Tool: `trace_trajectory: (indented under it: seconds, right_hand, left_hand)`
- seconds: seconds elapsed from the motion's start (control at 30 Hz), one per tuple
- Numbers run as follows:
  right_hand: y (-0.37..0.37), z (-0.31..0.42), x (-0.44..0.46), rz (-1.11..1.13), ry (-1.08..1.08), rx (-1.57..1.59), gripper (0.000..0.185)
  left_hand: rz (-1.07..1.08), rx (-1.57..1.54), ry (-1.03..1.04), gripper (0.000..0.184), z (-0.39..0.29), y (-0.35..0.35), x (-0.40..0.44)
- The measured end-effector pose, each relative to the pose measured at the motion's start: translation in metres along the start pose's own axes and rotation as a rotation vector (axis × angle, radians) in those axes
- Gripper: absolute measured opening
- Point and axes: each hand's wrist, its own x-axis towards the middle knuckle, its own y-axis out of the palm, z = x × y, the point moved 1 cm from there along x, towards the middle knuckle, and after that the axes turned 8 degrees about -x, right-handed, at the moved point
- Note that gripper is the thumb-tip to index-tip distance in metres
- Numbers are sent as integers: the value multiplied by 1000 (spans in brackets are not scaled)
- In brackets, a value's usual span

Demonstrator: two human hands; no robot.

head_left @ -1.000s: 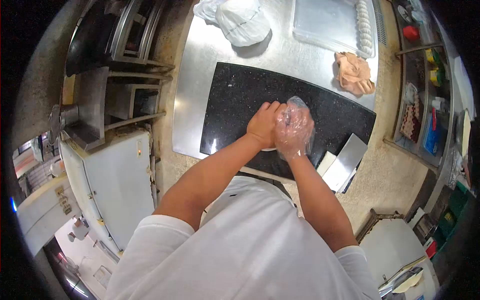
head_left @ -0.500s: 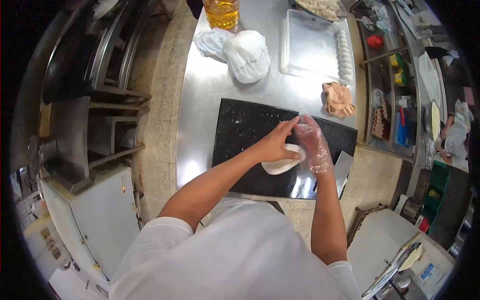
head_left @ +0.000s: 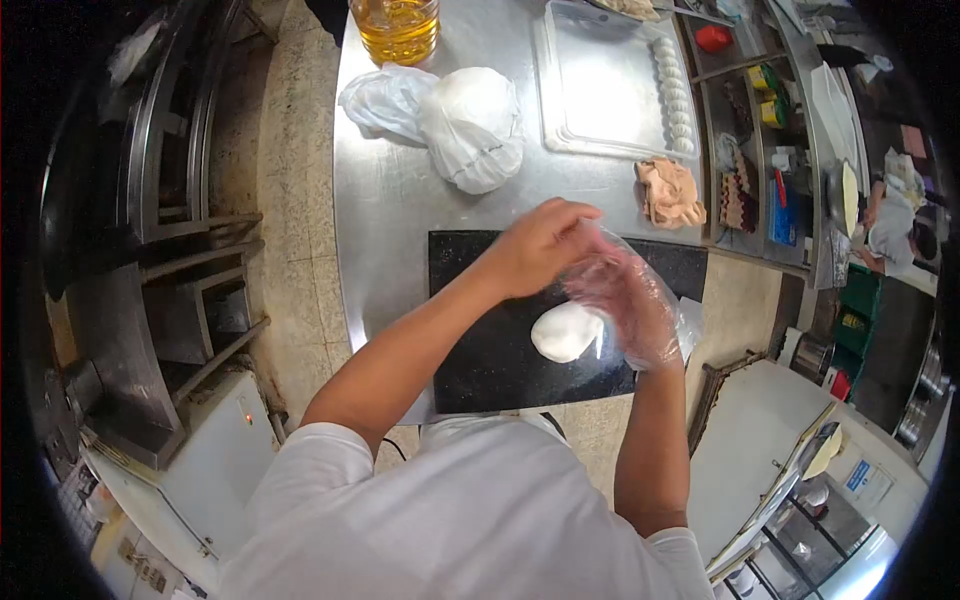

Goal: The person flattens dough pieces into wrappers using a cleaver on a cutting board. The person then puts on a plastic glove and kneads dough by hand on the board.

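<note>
A round white lump [head_left: 566,332], like dough, rests on the black board [head_left: 480,350] with neither hand on it. Above it my left hand [head_left: 543,245] is bare, its fingers bent together at the fingertips of my right hand, apparently pinching the clear plastic glove [head_left: 655,300]. My right hand [head_left: 622,290] is inside that loose glove, just right of the lump; blur and plastic hide how its fingers are held. A metal blade [head_left: 688,325] lies partly hidden behind the right wrist.
White plastic bags [head_left: 475,130], a jar of yellow liquid [head_left: 397,30], a clear tray [head_left: 605,80] with a row of white pieces and a crumpled tan cloth [head_left: 670,192] are on the steel table [head_left: 385,220]. Shelves stand right; another person [head_left: 890,225] is far right.
My hands, first clasped over the board, have parted from the white lump and risen above it. My left hand has let go of the lump and moved to the glove's fingertips. The view has shifted.
</note>
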Motion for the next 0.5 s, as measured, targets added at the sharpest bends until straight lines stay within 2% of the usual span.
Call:
trace_trajectory:
  seconds: [0.03, 0.1, 0.17, 0.23, 0.3, 0.37, 0.4, 0.43, 0.47, 0.5]
  right_hand:
    - [2, -3, 5, -4, 4, 4, 58]
    - [6, -5, 19, 30, 85, 31, 61]
    - [11, 4, 13, -54, 146, -77, 66]
    - [26, 23, 7, 40, -155, -366, 75]
    - [31, 36, 16, 54, -145, -404, 80]
    - [30, 42, 34, -13, -361, -488, 78]
    - [21, 42, 48, -14, -305, -586, 83]
    - [19, 43, 68, -14, -299, -583, 83]
    - [16, 43, 90, -159, -245, -456, 78]
    - [14, 42, 110, -304, -190, -329, 74]
  left_hand:
    - [-7, 76, 295, 30, 1, 2, 2]
    - [67, 100, 310, 28, 1, -7, 15]
    - [-140, 211, 186, 28, -5, -20, 27]
    - [-260, 355, 237, 34, -24, -43, 50]
    - [-250, 383, 310, 38, -40, -65, 69]
    - [-178, 518, 417, 34, -54, -81, 82]
    - [-180, 518, 410, 34, -50, -90, 90]
    - [-252, 757, 588, 31, -46, -97, 99]
    - [-319, 994, 764, 29, -43, -102, 103]
    - [-314, 990, 757, 29, -38, -108, 102]
